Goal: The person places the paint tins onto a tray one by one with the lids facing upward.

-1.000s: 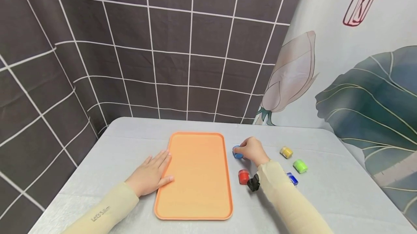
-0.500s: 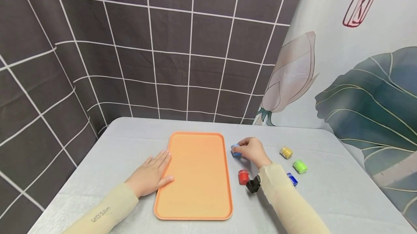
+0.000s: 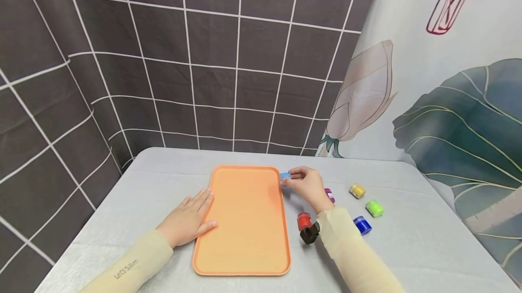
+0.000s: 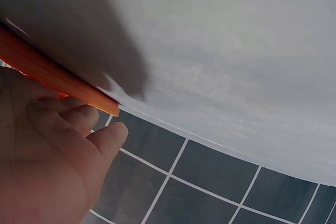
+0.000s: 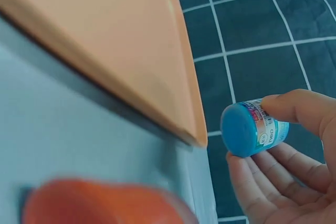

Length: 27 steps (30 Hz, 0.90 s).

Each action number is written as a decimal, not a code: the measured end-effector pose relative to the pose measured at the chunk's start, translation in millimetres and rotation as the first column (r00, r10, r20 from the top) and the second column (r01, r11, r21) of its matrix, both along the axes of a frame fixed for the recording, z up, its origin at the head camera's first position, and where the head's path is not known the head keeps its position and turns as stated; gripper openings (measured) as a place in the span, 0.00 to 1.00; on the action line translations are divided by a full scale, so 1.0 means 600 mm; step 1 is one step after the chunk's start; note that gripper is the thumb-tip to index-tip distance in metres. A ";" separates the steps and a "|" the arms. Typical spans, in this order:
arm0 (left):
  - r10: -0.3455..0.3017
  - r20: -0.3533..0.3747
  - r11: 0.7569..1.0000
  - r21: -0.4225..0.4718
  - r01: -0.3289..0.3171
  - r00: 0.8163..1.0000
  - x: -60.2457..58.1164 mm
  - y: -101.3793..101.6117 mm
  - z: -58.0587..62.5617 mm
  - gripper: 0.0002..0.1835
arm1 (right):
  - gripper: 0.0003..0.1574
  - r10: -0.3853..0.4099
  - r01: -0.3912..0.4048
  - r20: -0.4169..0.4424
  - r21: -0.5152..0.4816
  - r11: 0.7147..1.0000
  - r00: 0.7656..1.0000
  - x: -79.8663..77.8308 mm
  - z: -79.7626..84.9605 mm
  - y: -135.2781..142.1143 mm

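Note:
An orange tray [image 3: 244, 225] lies on the table, and my left hand [image 3: 188, 218] rests on its left rim with straight fingers. In the left wrist view the left hand [image 4: 52, 145] is seen beside the tray's edge [image 4: 58, 77]. My right hand [image 3: 306, 186] pinches a small light blue paint jar [image 3: 284, 178] at the tray's far right rim. The right wrist view shows this labelled jar [image 5: 249, 128] between thumb and fingertips, held off the table. A red jar [image 3: 304, 221] lies nearer, partly behind the black wrist camera.
Right of the right hand lie a purple jar [image 3: 329, 195], partly hidden, a yellow jar [image 3: 357, 190], a green jar [image 3: 374, 208] and a dark blue jar [image 3: 362, 225]. A dark cloth with white grid lines [image 3: 212, 80] hangs behind the grey-covered table [image 3: 163, 170].
The right hand has lifted the light blue jar and carried it left to the tray's rim. The purple jar has come into sight. The left hand has stayed put.

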<state>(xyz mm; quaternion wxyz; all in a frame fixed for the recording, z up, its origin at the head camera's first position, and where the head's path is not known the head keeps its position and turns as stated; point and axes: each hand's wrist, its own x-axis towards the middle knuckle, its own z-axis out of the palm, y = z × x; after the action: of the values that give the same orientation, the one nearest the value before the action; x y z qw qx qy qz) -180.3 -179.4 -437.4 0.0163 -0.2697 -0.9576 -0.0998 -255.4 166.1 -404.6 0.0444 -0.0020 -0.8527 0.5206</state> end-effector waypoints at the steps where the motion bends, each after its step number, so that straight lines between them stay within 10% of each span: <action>1: 0.000 0.000 1.000 0.001 0.000 1.000 0.000 0.000 -0.001 0.42 | 0.21 0.008 -0.008 -0.008 -0.027 1.000 1.000 0.001 0.000 -0.004; 27: -0.002 0.027 1.000 0.011 0.001 1.000 0.003 0.003 0.006 0.41 | 0.25 0.118 -0.144 -0.121 -0.239 0.960 0.986 0.001 -0.005 -0.106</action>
<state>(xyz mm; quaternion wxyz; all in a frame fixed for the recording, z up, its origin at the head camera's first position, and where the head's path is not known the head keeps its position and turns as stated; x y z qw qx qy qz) -178.4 -177.6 -434.0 0.0045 -0.2689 -0.9570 -0.1088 -254.6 102.5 -407.5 0.0542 0.0764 -0.7758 0.6239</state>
